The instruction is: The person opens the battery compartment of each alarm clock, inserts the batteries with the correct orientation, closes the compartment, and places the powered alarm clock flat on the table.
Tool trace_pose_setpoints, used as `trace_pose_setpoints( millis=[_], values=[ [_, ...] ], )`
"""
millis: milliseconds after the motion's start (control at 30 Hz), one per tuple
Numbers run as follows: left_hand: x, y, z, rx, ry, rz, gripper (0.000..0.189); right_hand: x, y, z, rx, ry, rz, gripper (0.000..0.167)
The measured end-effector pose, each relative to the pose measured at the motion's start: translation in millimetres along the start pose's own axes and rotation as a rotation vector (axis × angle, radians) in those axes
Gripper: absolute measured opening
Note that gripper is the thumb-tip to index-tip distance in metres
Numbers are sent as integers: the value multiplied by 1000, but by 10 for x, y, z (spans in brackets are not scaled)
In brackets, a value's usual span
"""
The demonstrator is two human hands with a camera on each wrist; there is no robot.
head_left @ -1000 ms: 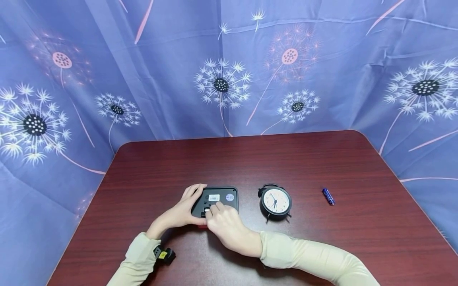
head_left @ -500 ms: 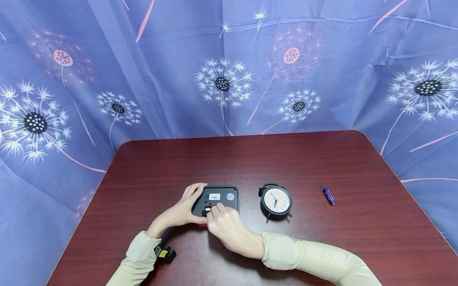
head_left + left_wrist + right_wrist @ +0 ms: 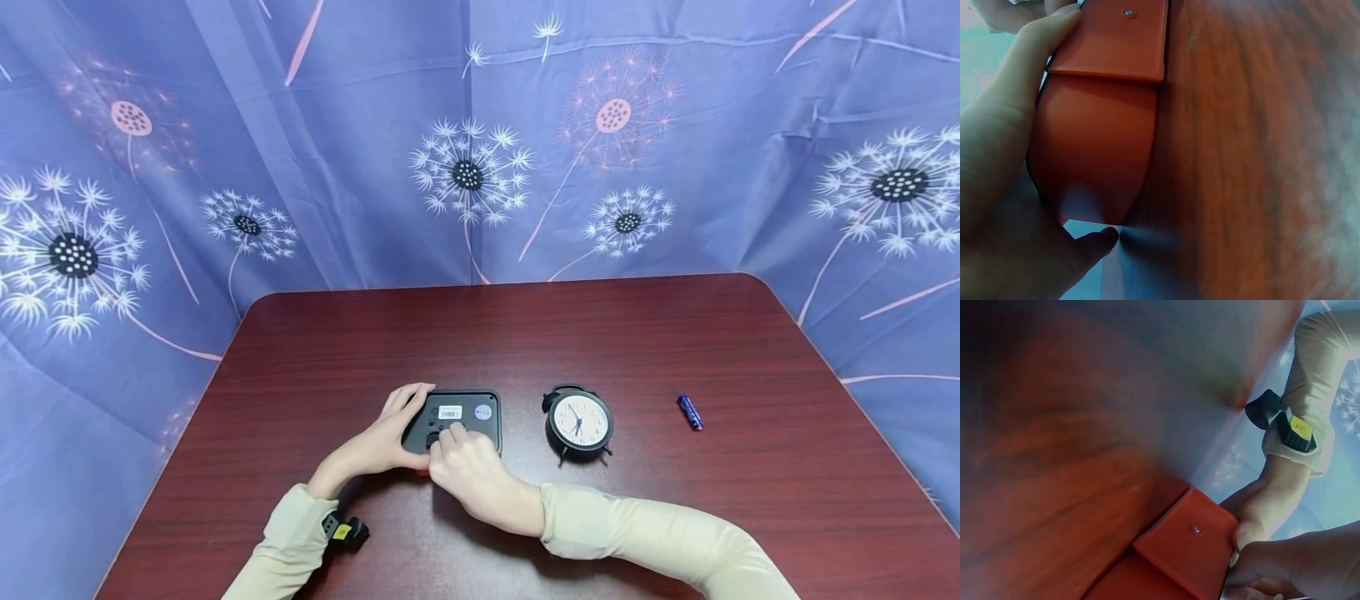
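A red-sided device with a black back (image 3: 465, 402) lies back-up on the table, with a white barcode label and a round sticker. My left hand (image 3: 375, 440) grips its left end, thumb along the near side and fingers at the far edge. The left wrist view shows its red side (image 3: 1097, 137) beside my thumb. My right hand (image 3: 476, 471) is curled over the middle of the back, fingertips pinching a small black cover (image 3: 433, 437) at the battery compartment. My knuckles hide most of it. In the right wrist view my right hand (image 3: 1304, 559) overlaps the device's edge.
To the right of the device stands a black alarm clock (image 3: 579, 422) with a white dial. Further right lies a blue battery (image 3: 690, 412). A flowered blue curtain (image 3: 360, 167) hangs behind the dark red table (image 3: 637, 333).
My right fingers have shifted slightly left and up over the compartment with the black cover. The bright silvery bit seen there earlier is now hidden. My left hand has stayed put.
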State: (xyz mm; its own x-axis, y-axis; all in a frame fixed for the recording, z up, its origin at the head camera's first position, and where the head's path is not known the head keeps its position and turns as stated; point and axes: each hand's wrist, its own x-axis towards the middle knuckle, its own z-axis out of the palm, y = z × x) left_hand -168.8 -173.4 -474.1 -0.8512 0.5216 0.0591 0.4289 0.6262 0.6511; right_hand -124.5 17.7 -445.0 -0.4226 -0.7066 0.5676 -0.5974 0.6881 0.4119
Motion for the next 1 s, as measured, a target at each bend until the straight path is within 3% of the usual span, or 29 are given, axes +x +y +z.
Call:
trace_pose_setpoints(
  millis=[500, 667, 900, 1000],
  values=[
    [-3, -3, 4, -2, 7, 11, 103, 63, -38, -14, -52, 78, -5, 25],
    [-2, -13, 9, -3, 2, 13, 104, 65, -66, 21, -66, 69, 3, 19],
    [-3, -20, 12, -4, -5, 0, 104, 45, -69, 54, -67, 41, 1, 33],
    [0, -20, 7, -11, -4, -6, 103, 40, -55, 60, -56, 35, -2, 29]
  ],
)
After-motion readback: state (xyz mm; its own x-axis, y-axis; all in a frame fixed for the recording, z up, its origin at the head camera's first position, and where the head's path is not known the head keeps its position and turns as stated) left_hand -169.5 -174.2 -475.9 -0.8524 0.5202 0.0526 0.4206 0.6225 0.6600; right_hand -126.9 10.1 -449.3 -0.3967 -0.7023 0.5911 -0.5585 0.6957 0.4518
